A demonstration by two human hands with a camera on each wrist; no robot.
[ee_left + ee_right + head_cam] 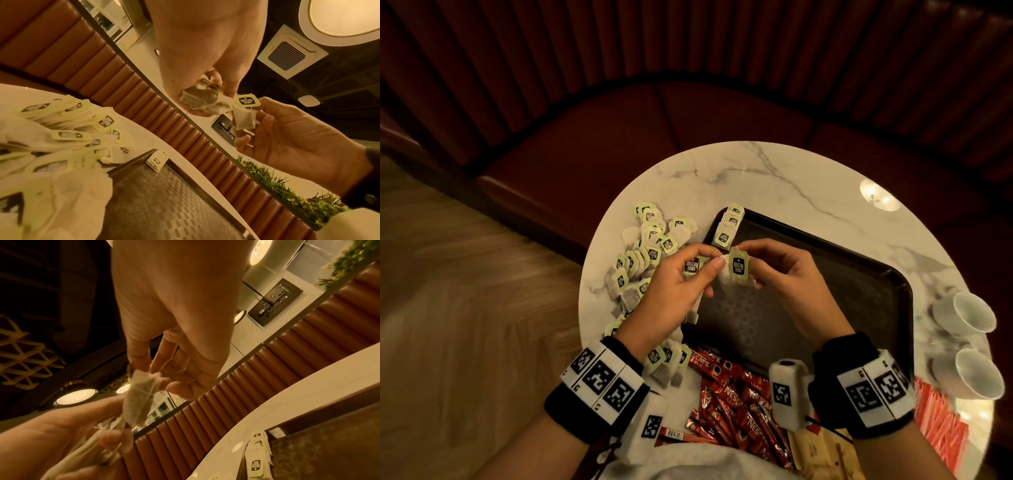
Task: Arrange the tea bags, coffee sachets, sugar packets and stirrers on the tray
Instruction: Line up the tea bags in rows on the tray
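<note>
Tea bag [738, 270] held above tray's [859, 274] left edge, pinched by right hand [784, 274]; left hand [678, 284] grips a bundle of bags [202, 97]. Risk: strings look tangled between hands; pulling may tear paper or drop bags. Short row [727, 228] sits in tray's far-left corner.

The tray [887, 274] lay at the centre right of the head view on the table [774, 171], a short row of tea bags [727, 226] in its upper-left corner and a loose heap of tea bags [643, 253] on the table to its left. Coffee sachets [736, 411] lay below the tray at the bottom centre, two cups [969, 342] at its right, and both hands [722, 274] met above the tray's left edge.
</note>
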